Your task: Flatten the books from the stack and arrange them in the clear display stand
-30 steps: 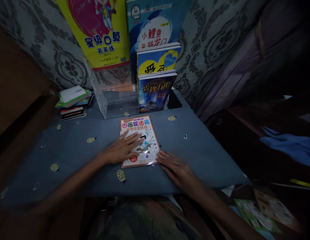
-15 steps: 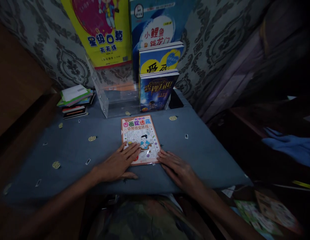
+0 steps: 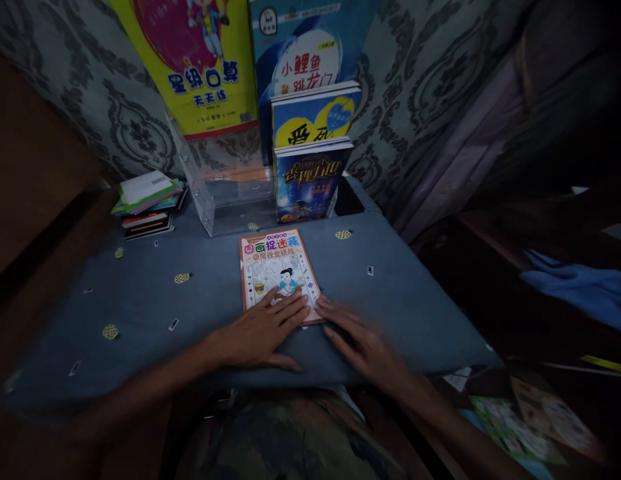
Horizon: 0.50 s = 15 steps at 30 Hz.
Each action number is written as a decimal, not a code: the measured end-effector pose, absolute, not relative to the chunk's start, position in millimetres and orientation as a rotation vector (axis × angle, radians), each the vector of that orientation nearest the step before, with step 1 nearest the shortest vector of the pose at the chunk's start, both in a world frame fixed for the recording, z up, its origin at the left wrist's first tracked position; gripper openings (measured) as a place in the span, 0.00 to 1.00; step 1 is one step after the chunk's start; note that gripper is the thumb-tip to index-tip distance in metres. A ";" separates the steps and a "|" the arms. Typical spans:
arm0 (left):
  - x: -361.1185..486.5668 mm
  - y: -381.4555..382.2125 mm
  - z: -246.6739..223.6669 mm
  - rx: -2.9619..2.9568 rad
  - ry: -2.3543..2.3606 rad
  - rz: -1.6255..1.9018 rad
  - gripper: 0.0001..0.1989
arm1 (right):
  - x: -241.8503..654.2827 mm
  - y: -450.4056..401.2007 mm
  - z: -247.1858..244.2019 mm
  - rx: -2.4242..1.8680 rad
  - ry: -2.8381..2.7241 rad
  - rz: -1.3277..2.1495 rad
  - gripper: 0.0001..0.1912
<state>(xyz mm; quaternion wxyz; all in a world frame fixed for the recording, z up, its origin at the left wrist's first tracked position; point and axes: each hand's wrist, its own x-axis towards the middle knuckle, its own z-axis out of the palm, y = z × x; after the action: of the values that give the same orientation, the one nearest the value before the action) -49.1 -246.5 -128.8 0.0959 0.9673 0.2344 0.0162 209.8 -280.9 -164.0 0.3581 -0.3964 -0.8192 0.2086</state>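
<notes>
A thin picture book (image 3: 277, 267) with an orange-pink border lies flat on the blue tablecloth (image 3: 210, 253), its cover facing up. My left hand (image 3: 267, 327) rests palm down across the lower part of the cover, fingers stretched and spread, thumb lying toward the table's near edge. At the book's lower right corner, my right hand (image 3: 357, 337) touches the edge with its fingertips; its fingers are extended and slightly blurred. Neither hand grips anything.
Behind the book stands a clear acrylic rack (image 3: 210, 213) with a yellow workbook (image 3: 210, 93), a teal book (image 3: 310, 33) and a dark blue book (image 3: 310, 183). A stack of books (image 3: 147, 200) sits at back left. A dark phone-like slab (image 3: 349, 198) lies at right.
My left hand has slid to the right across the lower cover. My right hand stays by the book's right corner. The whole view has shifted slightly.
</notes>
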 end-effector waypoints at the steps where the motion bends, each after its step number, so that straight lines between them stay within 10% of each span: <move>1: -47.6 -245.8 -128.7 2.862 0.695 0.048 0.48 | 210.5 -281.5 -161.4 -1.054 -2.087 0.579 0.23; 15: -17.6 -233.2 -133.9 2.868 0.722 0.022 0.37 | 215.9 -278.5 -155.6 -1.156 -1.845 0.851 0.22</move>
<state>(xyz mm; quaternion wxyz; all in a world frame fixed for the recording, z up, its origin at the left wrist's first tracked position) -17.6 -233.2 -133.9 0.0920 0.9656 0.2432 0.0074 215.9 -278.5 -155.6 0.3913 -0.4551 -0.7264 0.3349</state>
